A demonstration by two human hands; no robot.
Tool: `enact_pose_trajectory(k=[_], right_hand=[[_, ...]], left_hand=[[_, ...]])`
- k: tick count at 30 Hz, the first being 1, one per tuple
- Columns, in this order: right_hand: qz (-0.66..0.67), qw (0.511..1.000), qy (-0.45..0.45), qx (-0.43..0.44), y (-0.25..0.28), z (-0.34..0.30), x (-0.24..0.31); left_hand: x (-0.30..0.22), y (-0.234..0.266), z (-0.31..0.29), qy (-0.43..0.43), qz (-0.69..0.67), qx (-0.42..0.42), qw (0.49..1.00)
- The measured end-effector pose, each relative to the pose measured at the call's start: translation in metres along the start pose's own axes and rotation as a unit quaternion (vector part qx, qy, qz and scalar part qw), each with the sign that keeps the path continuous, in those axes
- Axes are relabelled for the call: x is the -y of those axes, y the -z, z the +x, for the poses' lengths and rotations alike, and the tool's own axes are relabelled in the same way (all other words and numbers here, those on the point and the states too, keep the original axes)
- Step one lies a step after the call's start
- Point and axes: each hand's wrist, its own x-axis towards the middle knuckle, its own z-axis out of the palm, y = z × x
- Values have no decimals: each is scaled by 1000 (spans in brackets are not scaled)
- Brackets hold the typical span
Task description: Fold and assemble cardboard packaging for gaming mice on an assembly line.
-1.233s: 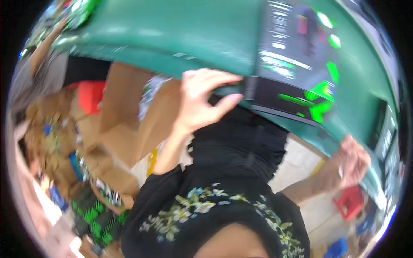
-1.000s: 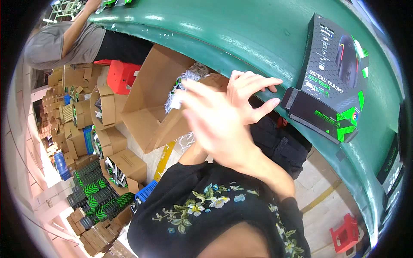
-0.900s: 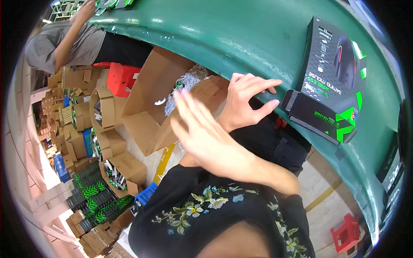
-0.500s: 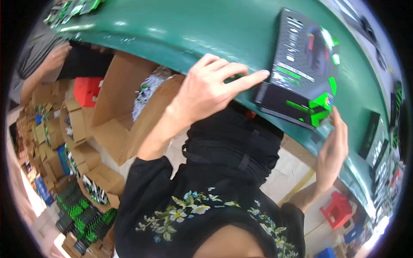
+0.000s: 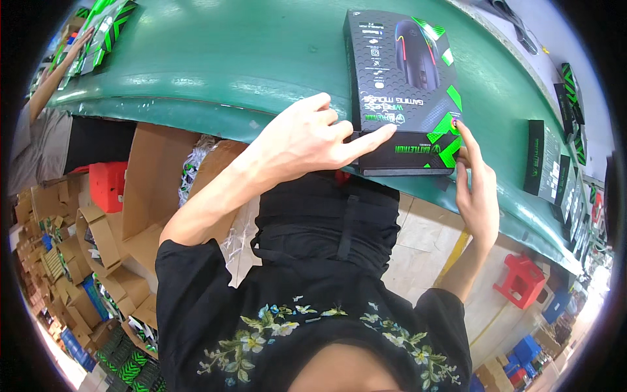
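A black and green product box point(image 5: 401, 85) picturing a computer mouse lies flat on the green table point(image 5: 228, 65), at its near edge. My left hand point(image 5: 310, 134) rests on the table edge with its index finger stretched along the box's near left corner. My right hand point(image 5: 477, 189) comes up from below the table edge, fingertips touching the box's near right corner. Neither hand has the box lifted.
More black and green boxes point(image 5: 545, 166) stand along the table to the right, and some lie at the far left point(image 5: 104, 26). An open cardboard carton point(image 5: 157, 176) stands on the floor on my left, with flattened cartons point(image 5: 98, 261), a red stool point(image 5: 519, 281) and another person's arm point(image 5: 52, 85).
The view has swung so the box lies squarely ahead. My left hand stays at its near left corner; my right hand has risen from below the table to its near right corner.
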Motion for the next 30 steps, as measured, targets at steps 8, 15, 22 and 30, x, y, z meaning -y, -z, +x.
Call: enact_pose_trajectory(k=[8, 15, 22, 30], right_hand=[[151, 986, 69, 27, 27, 7, -2], [385, 898, 195, -86, 12, 45, 20], [585, 789, 181, -54, -34, 83, 55], [674, 719, 168, 6, -38, 86, 52]], left_hand=[[33, 14, -5, 64, -410, -38, 909], [58, 45, -10, 204, -653, -327, 652], [59, 44, -15, 221, -711, -422, 517], [67, 45, -15, 143, -747, -408, 505]])
